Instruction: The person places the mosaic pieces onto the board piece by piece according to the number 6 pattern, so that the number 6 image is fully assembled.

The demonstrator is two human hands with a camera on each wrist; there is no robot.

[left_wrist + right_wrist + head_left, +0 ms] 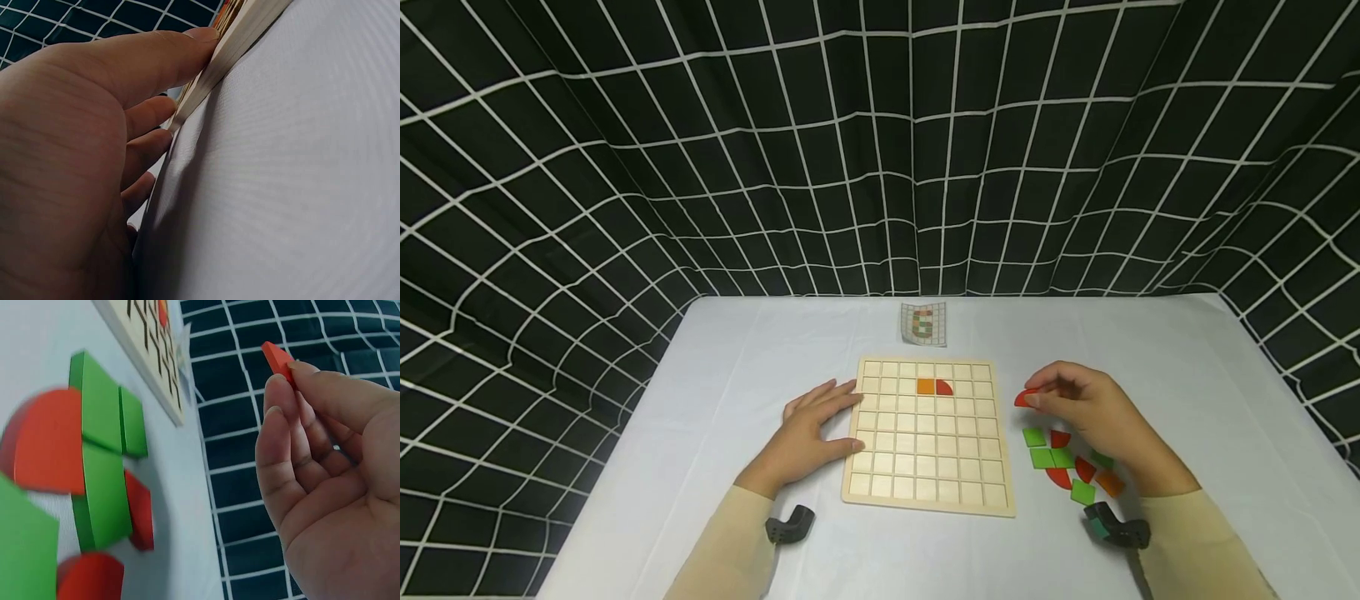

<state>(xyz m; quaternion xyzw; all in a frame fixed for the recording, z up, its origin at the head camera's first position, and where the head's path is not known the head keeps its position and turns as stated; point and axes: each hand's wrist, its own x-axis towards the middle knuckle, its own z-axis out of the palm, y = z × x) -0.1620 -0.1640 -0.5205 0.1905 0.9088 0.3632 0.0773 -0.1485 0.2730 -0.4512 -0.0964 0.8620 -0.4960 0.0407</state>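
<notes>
A light wooden grid board (927, 510) lies on the table with an orange square (927, 387) and a red quarter-round piece (944, 387) side by side near its top. The left hand (808, 437) rests at the board's left edge, fingers relaxed and thumb touching the rim; the left wrist view shows the thumb (156, 59) against the board's side. Right of the board, above the loose pieces, the right hand (1086, 408) pinches a red piece (1024, 398) between thumb and fingers. In the right wrist view this red piece (278, 361) sticks out from the fingertips.
Several loose green, red and orange pieces, among them a green square (1033, 437), lie on the table right of the board. A small printed card (923, 324) with a coloured grid pattern lies behind the board. A black curtain with white grid lines (910, 150) stands behind the table.
</notes>
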